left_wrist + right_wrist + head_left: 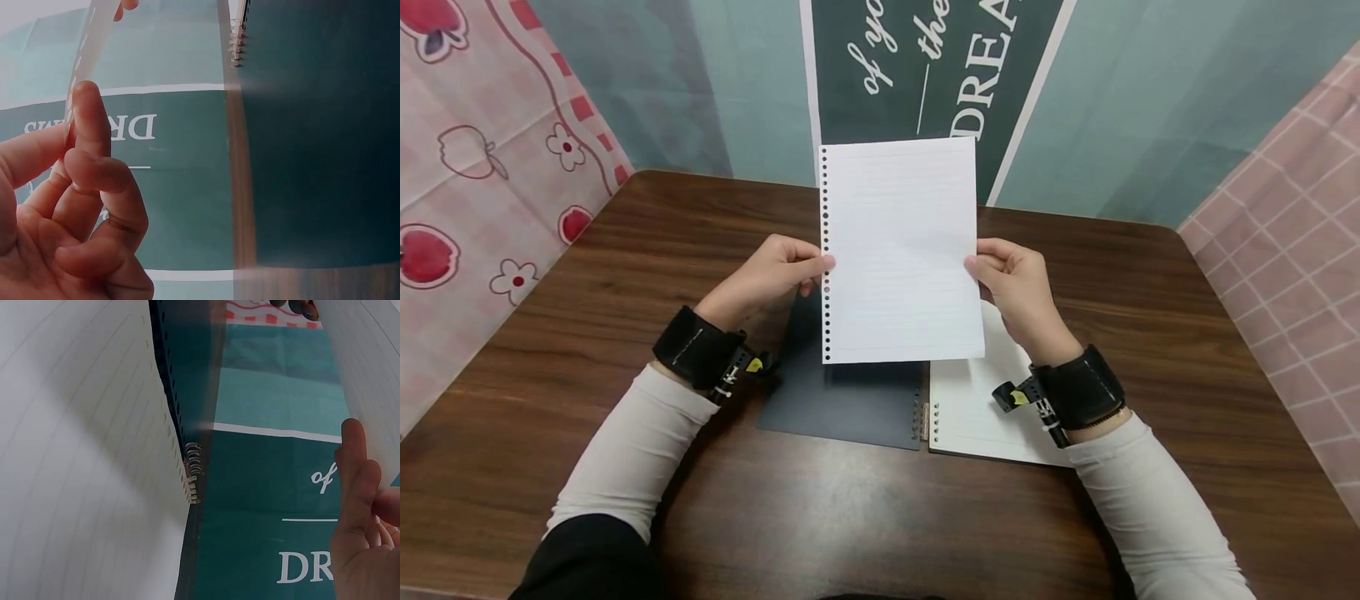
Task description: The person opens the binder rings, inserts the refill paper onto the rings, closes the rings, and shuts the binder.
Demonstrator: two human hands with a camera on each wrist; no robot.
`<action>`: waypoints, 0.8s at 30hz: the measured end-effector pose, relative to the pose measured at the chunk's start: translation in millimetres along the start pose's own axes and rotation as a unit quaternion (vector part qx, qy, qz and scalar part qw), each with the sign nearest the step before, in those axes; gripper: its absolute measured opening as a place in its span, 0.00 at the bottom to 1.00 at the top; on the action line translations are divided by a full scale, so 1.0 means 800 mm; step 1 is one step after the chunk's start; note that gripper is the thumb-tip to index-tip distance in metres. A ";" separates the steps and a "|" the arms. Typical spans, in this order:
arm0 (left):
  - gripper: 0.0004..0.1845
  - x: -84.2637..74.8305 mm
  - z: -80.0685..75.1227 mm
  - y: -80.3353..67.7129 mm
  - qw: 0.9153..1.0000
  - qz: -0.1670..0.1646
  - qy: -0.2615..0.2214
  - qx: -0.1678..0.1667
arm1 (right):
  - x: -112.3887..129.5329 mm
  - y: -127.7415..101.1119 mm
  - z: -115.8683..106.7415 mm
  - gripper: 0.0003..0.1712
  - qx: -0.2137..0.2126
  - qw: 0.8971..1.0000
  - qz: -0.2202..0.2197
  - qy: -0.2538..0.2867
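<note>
A loose lined sheet [901, 250] with punched holes down its left edge is held upright above the table. My left hand [775, 271] pinches its left edge, seen edge-on as the sheet [87, 47] in the left wrist view. My right hand [1015, 279] pinches the right edge of the sheet [369, 369]. Below lies an open spiral notebook, its dark cover [842, 400] to the left and lined page [977, 408] to the right, joined by the spiral binding [192, 478].
The brown wooden table [625, 275] ends at a back wall with a dark green poster [925, 67]. A pink apple-patterned cloth [475, 167] hangs at the left and a pink checked cloth [1292, 242] at the right.
</note>
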State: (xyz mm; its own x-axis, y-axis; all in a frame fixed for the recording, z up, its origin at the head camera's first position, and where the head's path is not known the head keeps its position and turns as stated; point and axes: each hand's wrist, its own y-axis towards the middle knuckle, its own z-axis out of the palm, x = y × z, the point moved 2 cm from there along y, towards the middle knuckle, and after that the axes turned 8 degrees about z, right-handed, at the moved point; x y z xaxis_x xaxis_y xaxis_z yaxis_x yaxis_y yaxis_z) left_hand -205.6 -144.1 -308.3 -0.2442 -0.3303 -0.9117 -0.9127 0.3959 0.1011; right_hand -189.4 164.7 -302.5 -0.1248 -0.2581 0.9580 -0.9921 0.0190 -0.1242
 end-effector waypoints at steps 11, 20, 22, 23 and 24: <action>0.16 -0.008 0.006 0.003 1.000 0.010 0.004 0.012 | 0.001 -0.009 -0.009 0.17 -0.005 1.000 -0.011 0.014; 0.15 -0.018 0.017 0.013 0.999 0.029 0.009 0.025 | 0.002 -0.018 -0.028 0.18 0.000 0.998 -0.018 0.053; 0.14 -0.020 0.020 0.014 0.999 0.031 0.013 0.032 | 0.000 -0.020 -0.032 0.18 0.004 0.998 -0.017 0.060; 0.14 -0.021 0.021 0.014 0.999 0.031 0.014 0.036 | 0.000 -0.021 -0.033 0.17 0.003 0.998 -0.015 0.057; 0.14 -0.021 0.022 0.014 0.999 0.033 0.017 0.039 | -0.002 -0.022 -0.035 0.17 0.004 0.998 -0.012 0.060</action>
State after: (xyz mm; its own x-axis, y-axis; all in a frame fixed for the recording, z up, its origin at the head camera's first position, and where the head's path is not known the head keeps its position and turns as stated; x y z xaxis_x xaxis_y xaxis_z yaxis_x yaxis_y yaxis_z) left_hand -206.0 -118.7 -298.9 -0.3157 -0.3285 -0.8902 -0.8658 0.4835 0.1286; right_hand -172.3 191.9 -294.2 -0.1026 -0.1411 0.9847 -0.9947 0.0061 -0.1028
